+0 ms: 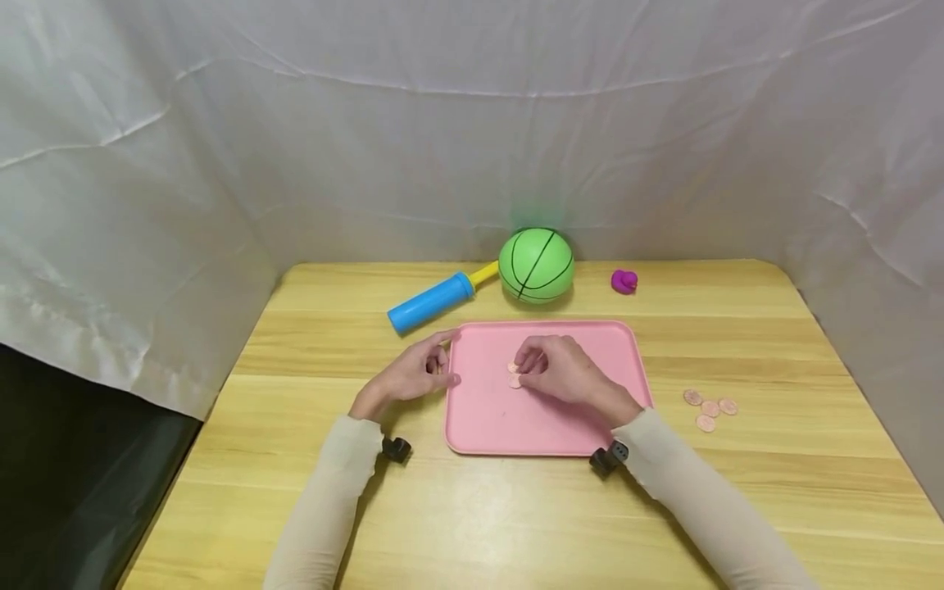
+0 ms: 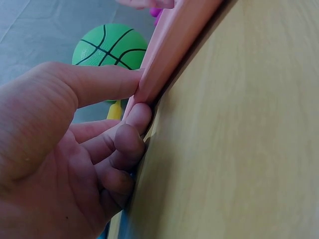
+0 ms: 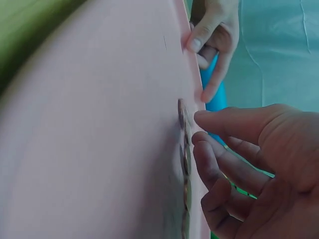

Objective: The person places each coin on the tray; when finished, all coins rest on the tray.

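Observation:
My left hand [image 1: 413, 370] is at the left edge of a pink tray [image 1: 483, 430]. In the left wrist view its thumb presses on the tray's rim [image 2: 172, 47], with curled fingers against the outer side. Over the middle of the tray, my right hand [image 1: 564, 367] bends its thumb and fingers down at some round, coppery coins [image 1: 515, 381]. The right wrist view shows several coins [image 3: 187, 159] in a row on the tray, close by the fingertips; none shows between them. The hand hides part of the row in the head view.
More coins [image 1: 710, 408] lie on the wooden table [image 1: 472, 524] right of the tray. Behind the tray are a blue pump [image 1: 431, 303] with a yellow end, a green ball [image 1: 537, 266] with black lines and a purple rubber duck [image 1: 624, 282]. Grey cloth [image 1: 442, 147] surrounds the table.

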A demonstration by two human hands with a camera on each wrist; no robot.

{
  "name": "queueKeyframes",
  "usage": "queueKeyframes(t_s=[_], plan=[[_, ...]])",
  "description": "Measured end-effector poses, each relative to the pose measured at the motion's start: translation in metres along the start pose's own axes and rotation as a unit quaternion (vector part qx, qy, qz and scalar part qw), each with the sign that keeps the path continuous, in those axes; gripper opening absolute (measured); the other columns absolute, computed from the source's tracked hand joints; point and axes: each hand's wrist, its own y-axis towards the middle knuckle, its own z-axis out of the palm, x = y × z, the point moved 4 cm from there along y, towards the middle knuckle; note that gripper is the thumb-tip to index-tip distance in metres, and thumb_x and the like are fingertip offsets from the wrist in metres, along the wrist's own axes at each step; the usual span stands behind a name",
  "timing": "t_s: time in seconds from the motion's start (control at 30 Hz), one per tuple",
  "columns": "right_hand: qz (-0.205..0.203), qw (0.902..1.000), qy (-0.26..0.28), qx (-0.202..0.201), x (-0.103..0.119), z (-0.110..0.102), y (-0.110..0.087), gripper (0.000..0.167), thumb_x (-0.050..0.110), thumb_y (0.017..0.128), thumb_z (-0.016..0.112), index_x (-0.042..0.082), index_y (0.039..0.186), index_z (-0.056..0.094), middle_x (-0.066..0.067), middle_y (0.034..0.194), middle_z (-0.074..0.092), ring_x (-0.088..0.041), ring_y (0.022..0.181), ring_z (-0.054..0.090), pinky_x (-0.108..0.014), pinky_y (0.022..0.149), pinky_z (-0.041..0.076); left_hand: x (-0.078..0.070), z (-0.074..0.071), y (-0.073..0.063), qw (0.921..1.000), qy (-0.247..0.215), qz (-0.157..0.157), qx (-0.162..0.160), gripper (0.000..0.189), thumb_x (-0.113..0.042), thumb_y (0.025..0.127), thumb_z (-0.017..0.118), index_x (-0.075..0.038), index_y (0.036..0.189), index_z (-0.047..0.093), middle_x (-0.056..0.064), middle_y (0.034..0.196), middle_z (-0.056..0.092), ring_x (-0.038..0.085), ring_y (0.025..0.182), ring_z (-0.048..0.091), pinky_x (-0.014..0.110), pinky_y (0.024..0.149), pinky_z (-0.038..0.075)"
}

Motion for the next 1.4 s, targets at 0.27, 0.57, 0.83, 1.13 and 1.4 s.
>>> queueKeyframes(t_s=[0.27,0.57,0.83,1.13,1.4], plan=[[0.028,0.9995,0.005,-0.018,-0.007,-0.024,-0.015,0.022,0.007,0.090,0.087,0.009,0.108,0.075,-0.003,0.095,0.077,-0.017,0.085,0.070,-0.032,0.076,0.060,-0.002,-0.002,0.002,1.0000,0.004,0.007,-0.002,0.083,-0.008,0.099,0.079,-0.001,0.169,0.036,0.008,0.097,0.065,0.017,0.084,0.054,0.024,0.077,0.044],[0.012,0.9978,-0.019,-0.062,-0.016,-0.055,-0.032,0.020,0.007,0.090,0.087,0.004,0.107,0.077,-0.007,0.098,0.080,-0.019,0.088,0.074,-0.028,0.079,0.060,-0.002,-0.002,0.003,1.0000,0.003,0.007,-0.004,0.084,-0.008,0.098,0.079,-0.001,0.169,0.035,0.009,0.096,0.063,0.018,0.084,0.053,0.024,0.076,0.043],[0.053,0.9968,-0.015,-0.059,-0.027,-0.073,-0.047,0.022,0.011,0.094,0.085,0.003,0.112,0.076,-0.012,0.105,0.079,-0.025,0.096,0.072,-0.034,0.083,0.058,0.000,0.000,0.001,1.0000,0.003,0.005,-0.007,0.083,-0.009,0.098,0.080,-0.001,0.169,0.036,0.008,0.096,0.063,0.017,0.084,0.053,0.024,0.075,0.044],[0.078,0.9927,-0.036,-0.084,-0.056,-0.104,-0.081,0.025,0.014,0.096,0.083,0.003,0.118,0.076,-0.013,0.108,0.079,-0.025,0.097,0.072,-0.025,0.075,0.057,-0.001,0.001,0.002,0.9999,0.000,0.010,0.003,0.082,-0.007,0.098,0.079,0.002,0.167,0.037,0.007,0.094,0.065,0.017,0.083,0.054,0.023,0.075,0.043],[0.098,0.9858,-0.062,-0.121,-0.083,-0.133,-0.115,0.026,0.021,0.100,0.082,0.004,0.118,0.077,-0.013,0.107,0.079,-0.021,0.092,0.070,-0.023,0.072,0.055,-0.002,0.001,0.001,1.0000,0.000,0.002,0.002,0.083,-0.008,0.098,0.079,0.000,0.168,0.036,0.007,0.095,0.064,0.017,0.083,0.054,0.024,0.076,0.044]])
